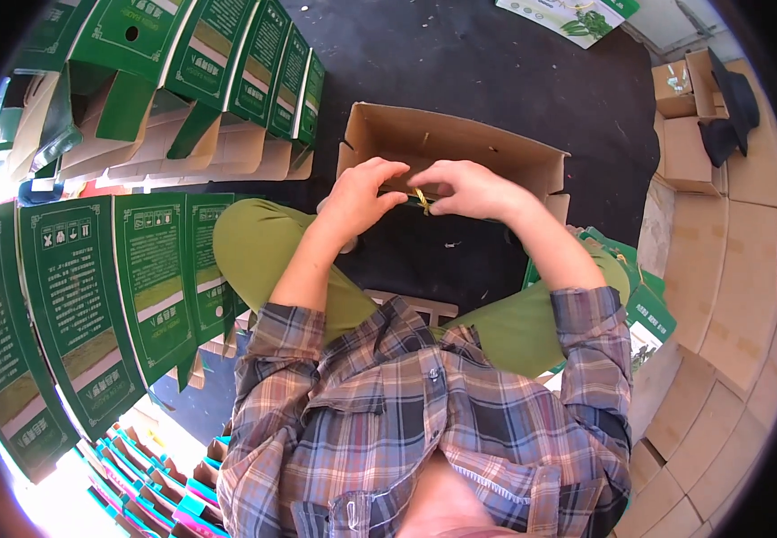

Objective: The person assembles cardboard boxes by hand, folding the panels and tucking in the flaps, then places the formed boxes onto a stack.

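Note:
An opened cardboard box [496, 143], brown inside, stands on the floor between my knees. At the box's near edge my right hand [476, 190] has its thumb and fingers closed around a short yellow cord [422, 199]. My left hand [362, 199] is just left of the cord, its thumb and index finger apart with a gap between them and nothing visible in it. Both hands are over the near rim of the box, and they do not touch each other. Where the cord joins the box is too small to tell.
Rows of green printed boxes [70, 305] line my left side. Boxes with pink and teal edges [151, 484] are at the lower left. Brown cartons [698, 269] are stacked on the right, with a black hat [736, 108] on them. A green-and-white box [577, 20] lies on the dark floor [424, 54] ahead.

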The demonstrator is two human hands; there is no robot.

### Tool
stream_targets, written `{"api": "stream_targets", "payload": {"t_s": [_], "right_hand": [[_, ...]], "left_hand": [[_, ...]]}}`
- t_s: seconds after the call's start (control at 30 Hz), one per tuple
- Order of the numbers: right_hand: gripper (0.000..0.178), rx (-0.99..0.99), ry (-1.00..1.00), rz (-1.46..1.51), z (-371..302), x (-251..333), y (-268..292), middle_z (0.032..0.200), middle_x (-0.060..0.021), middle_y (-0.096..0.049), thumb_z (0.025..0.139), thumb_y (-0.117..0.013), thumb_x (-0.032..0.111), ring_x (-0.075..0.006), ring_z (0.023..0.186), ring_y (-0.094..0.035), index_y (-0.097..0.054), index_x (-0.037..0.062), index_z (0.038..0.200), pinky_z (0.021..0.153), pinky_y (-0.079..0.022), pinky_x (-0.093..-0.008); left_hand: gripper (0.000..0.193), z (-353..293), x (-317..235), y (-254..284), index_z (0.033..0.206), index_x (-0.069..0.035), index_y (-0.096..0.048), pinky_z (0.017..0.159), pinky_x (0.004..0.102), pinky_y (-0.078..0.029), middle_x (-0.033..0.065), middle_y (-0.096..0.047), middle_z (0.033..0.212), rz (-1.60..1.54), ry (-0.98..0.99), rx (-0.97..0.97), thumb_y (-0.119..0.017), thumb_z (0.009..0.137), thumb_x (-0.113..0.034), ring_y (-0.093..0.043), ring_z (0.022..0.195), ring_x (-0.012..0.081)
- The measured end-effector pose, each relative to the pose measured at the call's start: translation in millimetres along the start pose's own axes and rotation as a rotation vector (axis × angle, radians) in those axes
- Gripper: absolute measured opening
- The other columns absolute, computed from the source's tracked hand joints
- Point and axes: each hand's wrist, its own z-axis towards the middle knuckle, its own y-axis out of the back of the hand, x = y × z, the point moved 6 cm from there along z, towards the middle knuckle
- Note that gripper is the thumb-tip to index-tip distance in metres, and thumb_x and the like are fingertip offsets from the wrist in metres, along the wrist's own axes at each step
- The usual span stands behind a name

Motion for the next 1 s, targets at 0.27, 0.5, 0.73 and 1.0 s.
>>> {"api": "stream_targets", "payload": {"t_s": [0.27, 0.5, 0.73, 1.0], "right_hand": [[0.011, -0.148, -0.066, 0.638, 18, -24, -1, 0.077, -0.0004, -0.062, 0.091, -0.058, 0.013, -0.0066, 0.072, -0.059, -0.065, 0.0043, 0.093, 0.065, -0.048, -0.0227], [0.027, -0.275, -0.318, -0.069, -1, -69, 23, 0.096, -0.0093, -0.067, 0.088, -0.054, 0.011, -0.0201, 0.088, -0.064, -0.062, 0.0064, 0.114, 0.082, -0.05, -0.0326], [0.035, -0.284, -0.276, -0.048, -53, -66, 55, 0.1, -0.0109, -0.067, 0.089, -0.055, 0.011, -0.021, 0.096, -0.063, -0.057, 0.0023, 0.123, 0.087, -0.048, -0.0324], [0.014, -0.955, -0.194, 0.307, -159, -68, 106, 0.085, 0.0011, -0.064, 0.091, -0.06, 0.013, -0.007, 0.075, -0.058, -0.066, 0.0039, 0.099, 0.067, -0.049, -0.0227]], "left_hand": [[0.026, 3, 8, -9, 0.104, -0.006, -0.067, 0.072, 0.0318, -0.052, 0.0101, -0.068, 0.087, 0.007, 0.114, 0.084, -0.069, 0.078, -0.005, -0.066, 0.081, 0.0225], [0.015, 2, 5, -9, 0.092, -0.009, -0.069, 0.073, 0.0373, -0.052, 0.0087, -0.066, 0.086, 0.031, 0.069, 0.091, -0.07, 0.078, -0.014, -0.065, 0.081, 0.028], [0.011, 2, 0, -11, 0.089, -0.005, -0.069, 0.07, 0.0339, -0.05, 0.0094, -0.064, 0.084, 0.072, 0.025, 0.121, -0.069, 0.079, -0.009, -0.064, 0.08, 0.0275], [0.01, 3, -12, -3, 0.088, -0.003, -0.068, 0.068, 0.0325, -0.049, 0.0101, -0.064, 0.081, 0.045, 0.013, 0.094, -0.07, 0.08, -0.009, -0.063, 0.076, 0.0251]]}}
